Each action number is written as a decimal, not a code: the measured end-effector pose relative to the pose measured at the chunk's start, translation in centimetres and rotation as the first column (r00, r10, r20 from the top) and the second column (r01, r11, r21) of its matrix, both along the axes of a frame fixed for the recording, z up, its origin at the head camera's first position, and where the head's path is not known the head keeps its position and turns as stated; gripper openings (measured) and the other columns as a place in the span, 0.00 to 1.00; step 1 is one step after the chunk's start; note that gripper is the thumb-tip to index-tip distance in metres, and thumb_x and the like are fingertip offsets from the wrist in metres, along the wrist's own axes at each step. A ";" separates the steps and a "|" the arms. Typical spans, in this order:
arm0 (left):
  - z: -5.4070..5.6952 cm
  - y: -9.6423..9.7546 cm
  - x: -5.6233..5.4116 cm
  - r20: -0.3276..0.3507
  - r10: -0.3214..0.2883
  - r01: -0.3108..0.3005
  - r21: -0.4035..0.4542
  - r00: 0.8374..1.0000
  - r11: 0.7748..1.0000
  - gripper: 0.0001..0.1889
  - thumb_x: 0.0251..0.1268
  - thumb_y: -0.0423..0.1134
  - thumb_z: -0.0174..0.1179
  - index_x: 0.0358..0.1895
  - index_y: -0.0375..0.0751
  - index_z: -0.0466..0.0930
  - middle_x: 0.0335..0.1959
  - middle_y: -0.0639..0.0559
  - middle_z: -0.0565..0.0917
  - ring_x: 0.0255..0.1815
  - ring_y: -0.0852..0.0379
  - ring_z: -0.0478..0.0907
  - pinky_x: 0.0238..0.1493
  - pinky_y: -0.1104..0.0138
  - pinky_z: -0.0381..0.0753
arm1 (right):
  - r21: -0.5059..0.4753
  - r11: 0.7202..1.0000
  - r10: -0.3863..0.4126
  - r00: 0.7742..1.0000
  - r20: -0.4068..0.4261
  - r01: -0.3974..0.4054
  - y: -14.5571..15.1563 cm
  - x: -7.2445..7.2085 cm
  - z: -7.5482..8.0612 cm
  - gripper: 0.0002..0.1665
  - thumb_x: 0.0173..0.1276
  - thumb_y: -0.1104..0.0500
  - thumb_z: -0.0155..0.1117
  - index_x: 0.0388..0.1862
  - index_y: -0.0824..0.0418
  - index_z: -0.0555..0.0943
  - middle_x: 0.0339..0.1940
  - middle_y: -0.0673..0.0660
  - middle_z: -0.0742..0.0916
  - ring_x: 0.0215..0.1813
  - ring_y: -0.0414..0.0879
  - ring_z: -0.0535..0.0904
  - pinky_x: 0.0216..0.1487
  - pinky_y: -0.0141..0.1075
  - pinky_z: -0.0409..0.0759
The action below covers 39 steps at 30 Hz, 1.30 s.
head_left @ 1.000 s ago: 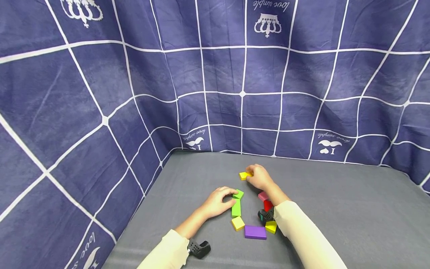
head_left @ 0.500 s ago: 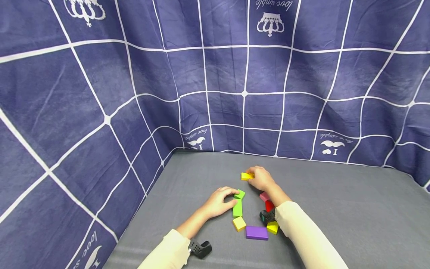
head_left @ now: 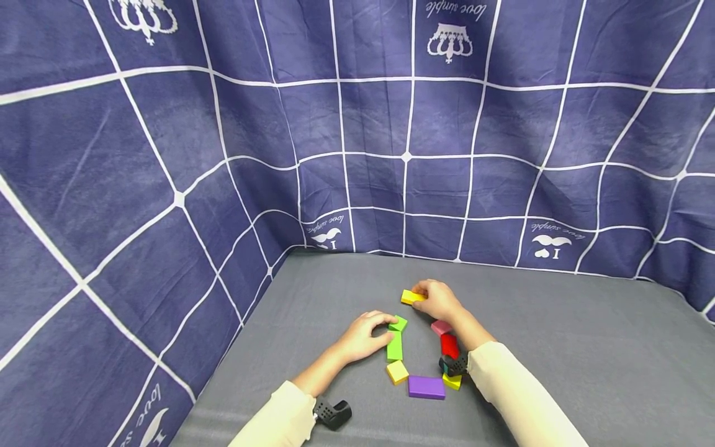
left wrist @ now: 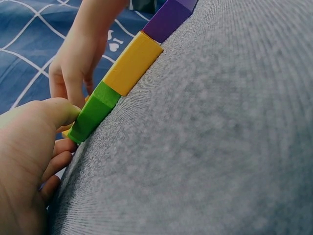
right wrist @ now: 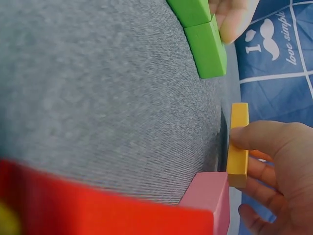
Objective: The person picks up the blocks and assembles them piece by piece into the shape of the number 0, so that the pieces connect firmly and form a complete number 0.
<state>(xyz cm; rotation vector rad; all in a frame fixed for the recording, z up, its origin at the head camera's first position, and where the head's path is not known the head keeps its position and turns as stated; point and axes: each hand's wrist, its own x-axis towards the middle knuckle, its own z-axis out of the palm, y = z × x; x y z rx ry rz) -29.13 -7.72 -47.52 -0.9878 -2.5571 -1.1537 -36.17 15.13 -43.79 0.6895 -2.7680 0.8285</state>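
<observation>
My right hand [head_left: 440, 302] pinches a yellow rectangular block [head_left: 410, 297] between thumb and fingers, close over the grey tabletop, beyond the other blocks. In the right wrist view, the thumb lies across this block [right wrist: 238, 147], with a dark shadow beside it. My left hand [head_left: 363, 338] holds two green blocks at the left: index finger on the small far block [head_left: 398, 323], thumb against the longer one [head_left: 395, 346]. The left wrist view shows the thumb on green wood [left wrist: 95, 115] and other fingertips around its far end.
A square yellow block [head_left: 398, 372], a purple block [head_left: 426, 387], another yellow block [head_left: 452, 381], a red block [head_left: 449, 345] and a pink block [head_left: 440, 327] continue a ring. Blue grid-patterned cloth [head_left: 368, 124] hangs behind the grey tabletop [head_left: 586, 347].
My right hand has drawn the yellow block slightly nearer the ring, and more of the red block shows beside the wrist. My left hand stays on the green blocks.
</observation>
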 end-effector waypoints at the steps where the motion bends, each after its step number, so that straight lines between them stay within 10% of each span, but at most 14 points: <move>1: 0.0 0.0 0.0 0.000 0.001 -0.001 0.000 1.000 1.000 0.15 0.64 0.38 0.61 0.53 0.40 0.81 0.51 0.50 0.82 0.55 0.52 0.77 0.59 0.61 0.72 | -0.005 1.000 0.006 1.000 -0.002 -0.006 0.1 0.1 0.0 0.13 0.51 0.64 0.71 0.37 0.66 0.84 0.32 0.56 0.83 0.36 0.51 0.79 0.43 0.46 0.77; 39: 0.1 0.0 0.2 -0.002 -0.007 0.007 0.007 1.000 1.000 0.15 0.64 0.37 0.61 0.53 0.40 0.82 0.51 0.49 0.82 0.55 0.51 0.77 0.59 0.60 0.72 | 0.039 0.990 0.138 0.990 0.031 -0.139 0.6 3.4 0.3 0.11 0.50 0.66 0.73 0.35 0.62 0.85 0.28 0.49 0.82 0.32 0.42 0.76 0.37 0.38 0.75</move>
